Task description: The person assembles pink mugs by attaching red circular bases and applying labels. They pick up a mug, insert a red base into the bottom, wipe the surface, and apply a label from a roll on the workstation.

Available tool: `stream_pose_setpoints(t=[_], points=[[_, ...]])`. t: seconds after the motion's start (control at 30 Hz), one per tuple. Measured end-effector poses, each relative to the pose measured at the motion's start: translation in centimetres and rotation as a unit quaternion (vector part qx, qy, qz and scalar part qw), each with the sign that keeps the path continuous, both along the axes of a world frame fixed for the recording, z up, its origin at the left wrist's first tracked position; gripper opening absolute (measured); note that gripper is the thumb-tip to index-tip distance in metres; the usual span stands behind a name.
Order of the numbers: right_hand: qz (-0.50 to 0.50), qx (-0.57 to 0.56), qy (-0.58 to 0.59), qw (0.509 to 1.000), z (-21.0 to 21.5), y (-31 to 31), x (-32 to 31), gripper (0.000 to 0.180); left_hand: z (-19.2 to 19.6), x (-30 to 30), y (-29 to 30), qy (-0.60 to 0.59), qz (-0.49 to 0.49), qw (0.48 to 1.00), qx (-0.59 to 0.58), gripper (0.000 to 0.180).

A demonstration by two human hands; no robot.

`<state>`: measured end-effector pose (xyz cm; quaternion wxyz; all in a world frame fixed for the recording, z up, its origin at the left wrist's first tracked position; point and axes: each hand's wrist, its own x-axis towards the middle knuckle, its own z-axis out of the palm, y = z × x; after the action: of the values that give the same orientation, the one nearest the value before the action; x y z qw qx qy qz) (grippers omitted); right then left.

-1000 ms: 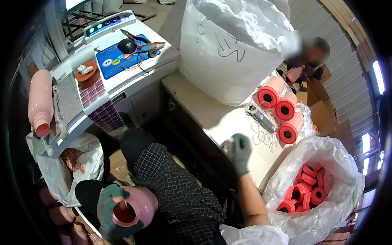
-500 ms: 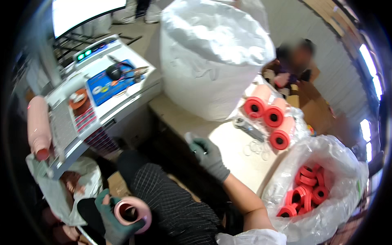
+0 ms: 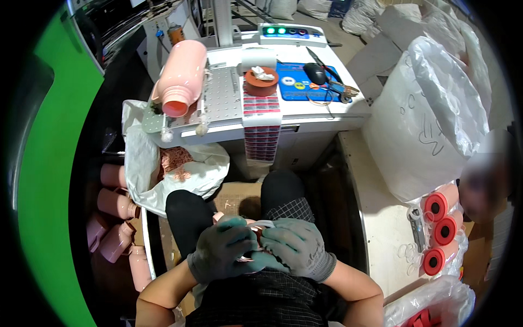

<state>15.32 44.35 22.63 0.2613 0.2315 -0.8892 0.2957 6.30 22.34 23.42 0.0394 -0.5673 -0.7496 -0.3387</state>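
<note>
Both my hands wear grey-green gloves and meet over my lap. My left hand (image 3: pixel 226 248) and my right hand (image 3: pixel 297 245) are closed together around a pink bottle (image 3: pixel 219 217), most of which they hide; a thin white ring shows at its top between my fingers. Ahead, another pink bottle (image 3: pixel 180 79) lies on its side on a metal fixture plate (image 3: pixel 223 98) of the white machine table, its open mouth toward me.
A white table (image 3: pixel 305 106) carries a blue mat, a mouse, an orange dish and a label strip. A bag of pink scraps (image 3: pixel 174 163) hangs left, pink bottles (image 3: pixel 111 191) below. Right: a big white bag (image 3: pixel 430 120), red-capped bottles (image 3: pixel 444 229), a person.
The view swung left to face the machine table. My right hand came back from the side bench and joined my left hand on the pink bottle in my lap.
</note>
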Motion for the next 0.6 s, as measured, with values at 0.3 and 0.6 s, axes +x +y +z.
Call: stream_pose_setpoints(t=[0.3,0.6], points=[[0.038,0.029,-0.209,0.977,0.6,-1.9,1.8,0.039,-1.1,-0.6,-0.8,0.065,-0.017,0.997,-0.027,0.037],[-0.030,0.001,-0.066,0.997,-1.5,-5.5,1.3,0.040,2.0,1.2,-1.5,0.148,0.129,0.975,-0.107,0.024]])
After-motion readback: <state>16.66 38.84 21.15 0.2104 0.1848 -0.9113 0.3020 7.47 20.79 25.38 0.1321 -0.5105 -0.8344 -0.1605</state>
